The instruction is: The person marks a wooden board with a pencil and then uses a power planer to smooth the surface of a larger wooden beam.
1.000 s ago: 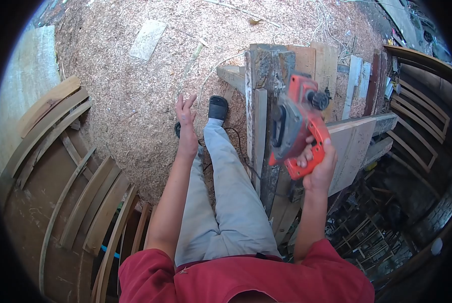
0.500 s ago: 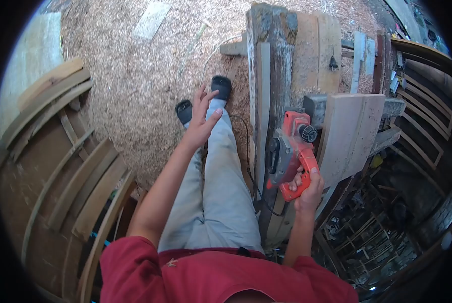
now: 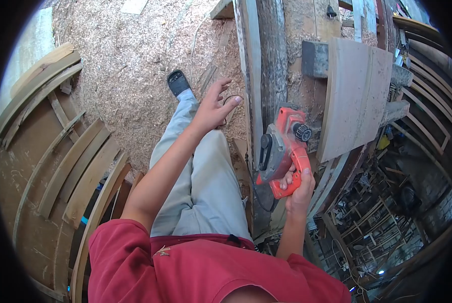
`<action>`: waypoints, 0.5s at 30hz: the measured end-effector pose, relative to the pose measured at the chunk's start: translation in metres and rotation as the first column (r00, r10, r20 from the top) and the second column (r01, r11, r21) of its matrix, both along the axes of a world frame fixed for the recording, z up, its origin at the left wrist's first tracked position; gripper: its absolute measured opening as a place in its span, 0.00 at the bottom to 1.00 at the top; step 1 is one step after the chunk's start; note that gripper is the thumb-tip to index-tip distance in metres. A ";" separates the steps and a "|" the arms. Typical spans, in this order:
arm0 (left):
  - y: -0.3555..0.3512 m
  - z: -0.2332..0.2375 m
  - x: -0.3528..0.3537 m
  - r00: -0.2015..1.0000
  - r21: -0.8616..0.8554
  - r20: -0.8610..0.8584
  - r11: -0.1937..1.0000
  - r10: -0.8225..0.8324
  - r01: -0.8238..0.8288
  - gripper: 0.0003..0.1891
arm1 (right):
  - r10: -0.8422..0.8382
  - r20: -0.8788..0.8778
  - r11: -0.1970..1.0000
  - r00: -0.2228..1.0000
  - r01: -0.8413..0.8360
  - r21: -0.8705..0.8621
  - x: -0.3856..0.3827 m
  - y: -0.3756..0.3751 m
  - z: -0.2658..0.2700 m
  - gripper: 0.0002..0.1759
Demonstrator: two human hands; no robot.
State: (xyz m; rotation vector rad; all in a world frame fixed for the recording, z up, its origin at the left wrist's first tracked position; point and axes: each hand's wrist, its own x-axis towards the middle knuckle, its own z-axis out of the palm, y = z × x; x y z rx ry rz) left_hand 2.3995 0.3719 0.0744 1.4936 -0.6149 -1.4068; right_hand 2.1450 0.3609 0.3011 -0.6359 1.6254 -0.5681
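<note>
My right hand [image 3: 300, 191] is wrapped round the rear handle of a red and grey electric planer [image 3: 281, 141]. The planer is tilted on its side over the workbench [image 3: 271, 60], its black front knob pointing to the right. A wide, pale, slightly curved wooden panel [image 3: 354, 96] lies on the bench to the right of the tool. My left hand [image 3: 215, 108] hangs in the air left of the bench, fingers spread, holding nothing. The planer's black cord [image 3: 260, 199] loops down beside its rear end.
Wood shavings [image 3: 120, 76] cover the floor. Curved wooden pieces [image 3: 79, 177] stand stacked on the left. A dark block [image 3: 314, 59] sits on the bench against the panel, and a black plug [image 3: 331, 11] lies farther back. Curved frames [image 3: 428, 101] and scrap wood [image 3: 377, 222] fill the right side.
My view has shifted forward along the bench, and one foot is now out of sight. The planer, still in my right hand, sits farther from the panel. My left hand has moved right, nearer the bench.
</note>
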 end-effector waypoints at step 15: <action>0.107 -0.027 -0.152 0.936 0.056 -0.194 0.956 0.294 -0.289 0.33 | 0.219 -0.102 0.976 0.970 -0.216 0.039 -0.111 0.112 0.010 0.28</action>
